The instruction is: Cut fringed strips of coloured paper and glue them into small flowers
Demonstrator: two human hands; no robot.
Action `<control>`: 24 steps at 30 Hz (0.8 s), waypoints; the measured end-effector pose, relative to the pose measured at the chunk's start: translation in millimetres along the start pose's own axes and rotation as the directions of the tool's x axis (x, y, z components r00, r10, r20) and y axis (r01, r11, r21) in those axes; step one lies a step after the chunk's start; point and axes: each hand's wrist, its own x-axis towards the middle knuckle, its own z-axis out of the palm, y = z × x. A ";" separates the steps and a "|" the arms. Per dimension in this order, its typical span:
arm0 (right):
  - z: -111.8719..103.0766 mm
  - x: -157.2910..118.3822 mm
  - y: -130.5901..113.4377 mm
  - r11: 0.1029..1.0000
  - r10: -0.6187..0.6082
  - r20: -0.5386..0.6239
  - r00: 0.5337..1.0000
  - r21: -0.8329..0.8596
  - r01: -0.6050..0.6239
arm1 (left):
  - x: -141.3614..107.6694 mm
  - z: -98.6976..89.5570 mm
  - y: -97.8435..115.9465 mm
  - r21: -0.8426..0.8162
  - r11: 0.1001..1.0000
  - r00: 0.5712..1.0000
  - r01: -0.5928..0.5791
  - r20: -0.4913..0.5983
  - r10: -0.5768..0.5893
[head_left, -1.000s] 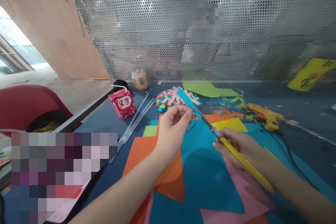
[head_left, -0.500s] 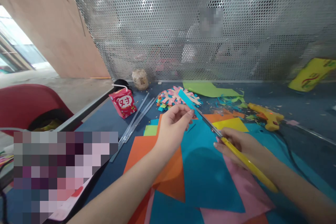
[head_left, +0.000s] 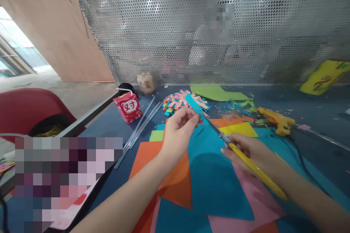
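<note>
- Blue paper strip (head_left: 193,103) is held aloft, aslant, above the blue sheet (head_left: 218,185) and in front of the fringed paper pieces (head_left: 182,99).
- Of the two hands, the left hand (head_left: 180,127) is closed in a narrow pinch, by which the strip is gripped near its lower end.
- Yellow-handled scissors (head_left: 257,171) are grasped in the right hand (head_left: 247,151); the blades are pointed up and leftward and are met by the strip. The exact gap between the blades cannot be told.
- Beneath the hands, the blue sheet is overlapped with an orange sheet (head_left: 177,189) and a pink sheet (head_left: 253,204), all laid on the tabletop (head_left: 102,122).
- A yellow hot glue gun (head_left: 283,121) is noted on its side, right of the paper, with loose clippings scattered beside it.
- Clear glue sticks (head_left: 142,125) are laid at the left, near a red drink carton (head_left: 129,108) fitted with a white straw.
- A light green sheet (head_left: 214,93) is placed near the perforated metal panel (head_left: 164,25).
</note>
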 end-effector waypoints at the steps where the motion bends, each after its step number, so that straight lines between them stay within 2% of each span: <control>1: 0.1 0.1 -0.3 1.000 0.004 -0.004 1.000 -0.001 -0.004 | 0.0 0.1 -0.3 0.001 1.000 1.000 0.001 0.000 -0.001; 7: -1.3 2.4 3.3 0.999 0.011 0.032 0.999 0.038 -0.013 | -0.3 1.0 1.4 0.003 1.000 1.000 0.004 0.000 -0.004; 12: 1.2 -0.5 -0.8 0.997 0.050 -0.028 0.998 0.066 -0.048 | 0.1 0.5 0.8 0.002 1.000 1.000 0.004 0.004 -0.004; 24: -0.1 -0.2 -8.0 0.999 0.036 -0.015 0.999 0.035 -0.035 | -0.4 1.0 2.4 0.002 1.000 0.999 -0.002 0.044 0.002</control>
